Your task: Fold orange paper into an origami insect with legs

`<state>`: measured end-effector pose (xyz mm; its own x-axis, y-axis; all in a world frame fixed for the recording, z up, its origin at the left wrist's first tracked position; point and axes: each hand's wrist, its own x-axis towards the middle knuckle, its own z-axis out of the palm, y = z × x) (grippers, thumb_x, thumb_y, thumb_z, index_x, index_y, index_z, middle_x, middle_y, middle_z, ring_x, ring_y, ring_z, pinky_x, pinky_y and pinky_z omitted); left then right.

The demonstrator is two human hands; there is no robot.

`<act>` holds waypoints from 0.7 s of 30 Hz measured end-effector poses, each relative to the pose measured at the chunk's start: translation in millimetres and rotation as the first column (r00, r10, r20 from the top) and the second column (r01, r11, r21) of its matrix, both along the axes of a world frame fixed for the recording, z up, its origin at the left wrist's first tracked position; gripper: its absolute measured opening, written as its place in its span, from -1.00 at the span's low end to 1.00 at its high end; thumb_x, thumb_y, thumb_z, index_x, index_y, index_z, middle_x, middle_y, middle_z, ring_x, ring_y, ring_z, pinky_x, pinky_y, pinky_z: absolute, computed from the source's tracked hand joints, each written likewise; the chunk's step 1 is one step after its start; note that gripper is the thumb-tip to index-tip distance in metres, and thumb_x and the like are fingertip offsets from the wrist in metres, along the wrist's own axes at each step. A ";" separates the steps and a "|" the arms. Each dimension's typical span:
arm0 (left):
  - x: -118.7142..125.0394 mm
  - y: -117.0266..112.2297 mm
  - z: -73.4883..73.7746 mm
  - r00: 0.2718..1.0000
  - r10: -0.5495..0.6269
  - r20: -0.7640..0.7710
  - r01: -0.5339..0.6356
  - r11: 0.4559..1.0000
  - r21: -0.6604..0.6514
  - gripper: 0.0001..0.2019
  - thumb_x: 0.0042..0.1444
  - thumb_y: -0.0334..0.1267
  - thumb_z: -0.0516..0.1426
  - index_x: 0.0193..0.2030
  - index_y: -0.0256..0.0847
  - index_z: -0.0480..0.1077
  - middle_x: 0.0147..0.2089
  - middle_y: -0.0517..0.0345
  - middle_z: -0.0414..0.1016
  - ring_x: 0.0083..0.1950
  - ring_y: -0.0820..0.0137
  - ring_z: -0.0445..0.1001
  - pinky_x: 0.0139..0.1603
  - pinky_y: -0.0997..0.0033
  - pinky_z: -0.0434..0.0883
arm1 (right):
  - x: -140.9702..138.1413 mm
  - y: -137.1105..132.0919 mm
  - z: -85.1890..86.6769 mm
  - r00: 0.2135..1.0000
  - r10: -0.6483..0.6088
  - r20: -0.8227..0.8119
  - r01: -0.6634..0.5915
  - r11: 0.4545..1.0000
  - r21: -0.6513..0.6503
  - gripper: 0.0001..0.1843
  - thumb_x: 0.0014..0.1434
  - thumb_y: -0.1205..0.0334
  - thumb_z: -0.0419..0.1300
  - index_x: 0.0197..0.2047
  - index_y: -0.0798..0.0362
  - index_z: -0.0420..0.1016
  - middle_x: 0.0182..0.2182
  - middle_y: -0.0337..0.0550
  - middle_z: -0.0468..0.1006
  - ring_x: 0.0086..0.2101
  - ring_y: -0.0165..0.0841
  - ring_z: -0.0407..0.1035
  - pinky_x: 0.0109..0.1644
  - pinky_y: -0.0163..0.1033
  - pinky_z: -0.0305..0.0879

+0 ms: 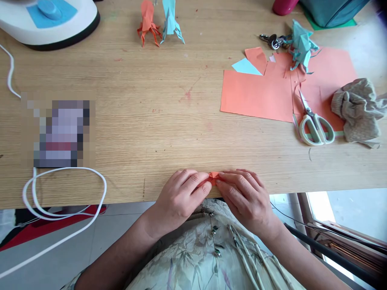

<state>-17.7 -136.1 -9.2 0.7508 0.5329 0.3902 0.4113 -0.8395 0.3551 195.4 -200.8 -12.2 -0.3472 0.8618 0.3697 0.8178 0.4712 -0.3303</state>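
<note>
At the table's front edge, a small folded piece of orange paper (213,175) shows between my fingertips. My left hand (184,193) pinches its left side between thumb and fingers. On the other side my right hand (244,193) grips it the same way, fingers bent and closed. Most of the paper is covered by the fingers, so its full shape is hidden.
Orange sheets (256,94) lie at the right under scissors (314,125), beside a crumpled cloth (356,110) and a blue paper figure (302,46). Orange (147,24) and blue (171,24) figures stand at the back. A white cable (104,185) loops at the left.
</note>
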 end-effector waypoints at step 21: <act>4.8 -2.7 -9.7 0.997 0.054 0.054 -0.057 0.996 0.067 -0.86 0.25 -0.52 0.22 -0.08 -0.35 0.50 -0.08 0.01 0.65 -0.12 0.28 0.55 -0.10 0.23 0.53 | -25.1 -0.9 2.1 0.982 -0.189 0.018 0.188 0.981 0.055 -0.87 0.29 0.44 0.26 -0.12 0.05 0.52 -0.17 -0.12 0.64 -0.19 -0.26 0.43 0.13 -0.02 0.24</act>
<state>-12.9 -138.8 -18.9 0.6986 0.5440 0.4647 0.4405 -0.8388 0.3199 170.2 -201.7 -10.1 -0.1895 0.8920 0.4104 0.9008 0.3243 -0.2889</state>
